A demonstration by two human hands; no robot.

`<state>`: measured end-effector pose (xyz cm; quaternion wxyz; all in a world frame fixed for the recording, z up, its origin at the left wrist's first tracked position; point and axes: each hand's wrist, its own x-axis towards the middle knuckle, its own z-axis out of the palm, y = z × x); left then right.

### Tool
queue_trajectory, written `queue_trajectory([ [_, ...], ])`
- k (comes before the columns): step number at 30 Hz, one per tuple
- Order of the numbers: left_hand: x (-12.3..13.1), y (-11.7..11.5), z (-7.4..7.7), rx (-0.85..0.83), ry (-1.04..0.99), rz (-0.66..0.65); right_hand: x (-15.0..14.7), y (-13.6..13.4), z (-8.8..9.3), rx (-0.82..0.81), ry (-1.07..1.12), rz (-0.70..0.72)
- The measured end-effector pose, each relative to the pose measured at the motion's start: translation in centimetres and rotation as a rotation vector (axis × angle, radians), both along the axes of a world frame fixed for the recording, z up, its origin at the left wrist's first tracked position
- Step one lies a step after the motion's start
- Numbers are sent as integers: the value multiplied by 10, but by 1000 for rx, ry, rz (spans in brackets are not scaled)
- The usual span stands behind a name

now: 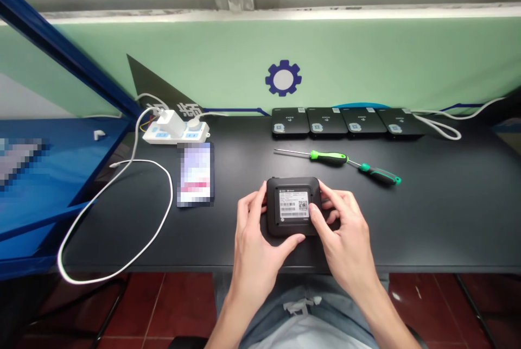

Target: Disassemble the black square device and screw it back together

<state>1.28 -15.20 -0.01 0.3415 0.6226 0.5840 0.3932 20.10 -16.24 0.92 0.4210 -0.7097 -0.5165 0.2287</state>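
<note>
Between my two hands is a small black electronic box (pixel 293 227) with rounded corners, its labelled side facing up. The white label (pixel 291 204) carries barcodes and a QR code. My left hand (pixel 258 235) grips the box at its left side, with the thumb along the near edge. My right hand (pixel 344 229) closes on the right side, its thumb resting on the top beside the label. Beyond the box lie a light-green and black screwdriver (pixel 329 157) and a teal and black screwdriver (pixel 380 174), their ends close together.
Several similar black boxes (pixel 290 122) stand in a row at the back. To the left are a white power strip (pixel 177 133) with a charger (pixel 171 122), a looped white cable (pixel 171 191) and a blurred phone-like object (pixel 195 174). A green panel (pixel 228 61) borders the black table (pixel 439 202).
</note>
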Motion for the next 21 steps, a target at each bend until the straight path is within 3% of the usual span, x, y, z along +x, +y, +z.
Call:
queue_trajectory([
  [16, -1, 9, 8, -164, 47, -6, -5, 0, -12, 3, -195, 22],
  [21, -5, 10, 11, -164, 68, -72, -3, -1, -12, -2, -176, 24],
])
